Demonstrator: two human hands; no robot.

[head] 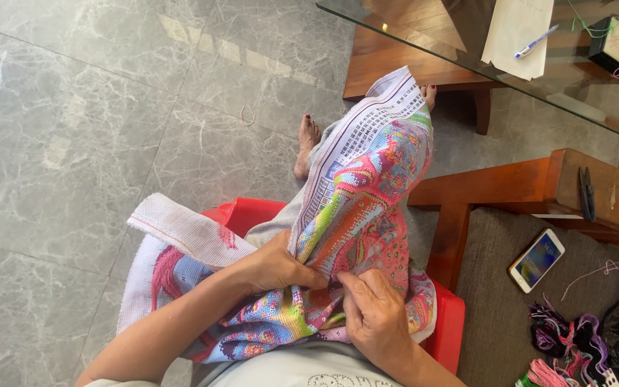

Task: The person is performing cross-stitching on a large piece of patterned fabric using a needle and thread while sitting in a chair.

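Observation:
A large cross-stitch cloth (363, 193) with bright pink, green and blue patterns lies across my lap and stands up in a fold over my knee. My left hand (277, 266) grips a fold of the cloth from the left, thumb pressed on the stitched side. Just right of it, my right hand (374, 312) pinches the cloth, fingertips close to the left thumb. Whether a needle is between those fingers cannot be made out. A white unstitched corner of the cloth (180, 229) hangs to the left.
I sit on a red plastic stool (449, 322) on a grey marble floor (94, 129). A wooden seat at right holds a phone (536, 259), scissors (586, 192), thread skeins (567, 344). A glass table (467, 57) carries paper and a pen (536, 41).

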